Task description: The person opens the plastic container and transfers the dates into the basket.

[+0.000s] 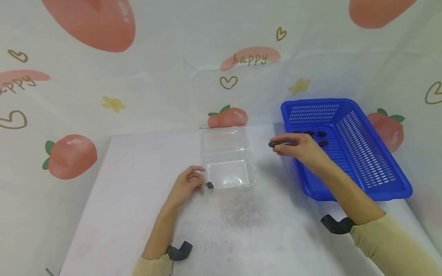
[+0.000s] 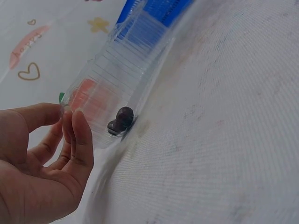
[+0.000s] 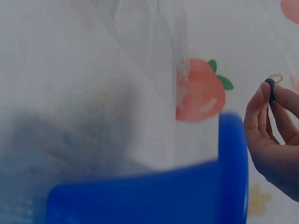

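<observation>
A clear plastic clamshell box (image 1: 229, 174) lies with its lid (image 1: 224, 140) folded back. At its left edge is my left hand (image 1: 188, 184), and the left wrist view shows the thumb and fingers of that hand (image 2: 51, 154) pinching the rim. One small dark oval fruit (image 1: 210, 185), perhaps a date, lies in the box's front left corner; in the left wrist view two dark rounded shapes (image 2: 124, 116) show there. Between the box and the blue basket, my right hand (image 1: 298, 147) pinches another dark oval fruit (image 1: 272, 144) in its fingertips, above the table.
The blue plastic basket (image 1: 376, 165) stands on the right, with several dark oval fruits (image 1: 322, 134) at its far left. My right forearm crosses over its near left rim. White cloth (image 1: 155, 96) with printed fruit hangs behind the white table (image 1: 138, 161).
</observation>
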`<state>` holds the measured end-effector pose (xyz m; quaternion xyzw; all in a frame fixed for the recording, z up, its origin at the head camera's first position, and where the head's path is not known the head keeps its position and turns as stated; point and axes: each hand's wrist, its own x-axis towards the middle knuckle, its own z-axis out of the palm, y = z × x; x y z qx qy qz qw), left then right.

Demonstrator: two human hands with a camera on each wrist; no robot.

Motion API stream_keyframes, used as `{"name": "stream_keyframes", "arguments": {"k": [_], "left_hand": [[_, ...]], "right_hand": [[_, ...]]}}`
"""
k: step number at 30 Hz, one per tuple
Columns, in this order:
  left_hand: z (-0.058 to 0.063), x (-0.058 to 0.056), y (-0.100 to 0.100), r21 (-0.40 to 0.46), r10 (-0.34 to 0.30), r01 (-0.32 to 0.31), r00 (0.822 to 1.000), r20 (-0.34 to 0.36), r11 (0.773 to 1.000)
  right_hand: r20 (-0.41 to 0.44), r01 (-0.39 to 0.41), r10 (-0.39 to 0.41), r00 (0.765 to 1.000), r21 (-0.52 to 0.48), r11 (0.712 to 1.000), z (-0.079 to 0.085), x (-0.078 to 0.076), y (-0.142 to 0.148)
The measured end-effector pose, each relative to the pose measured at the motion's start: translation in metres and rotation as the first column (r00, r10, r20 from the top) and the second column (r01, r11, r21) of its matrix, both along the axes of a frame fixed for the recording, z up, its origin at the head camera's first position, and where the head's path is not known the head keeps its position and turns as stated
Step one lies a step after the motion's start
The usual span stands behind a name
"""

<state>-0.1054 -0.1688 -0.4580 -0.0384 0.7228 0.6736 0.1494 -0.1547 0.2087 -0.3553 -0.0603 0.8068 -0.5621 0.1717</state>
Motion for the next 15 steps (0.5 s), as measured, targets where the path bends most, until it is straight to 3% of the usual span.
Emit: {"name": "stream_keyframes", "arguments": {"k": [15], "left_hand": [[0.001, 0.0, -0.001, 0.011, -0.016, 0.016, 1.0, -0.001, 1.0]], "right_hand": [[-0.101, 0.171, -0.16, 0.982, 0.117, 0.978, -0.002, -0.007, 0.077]]}}
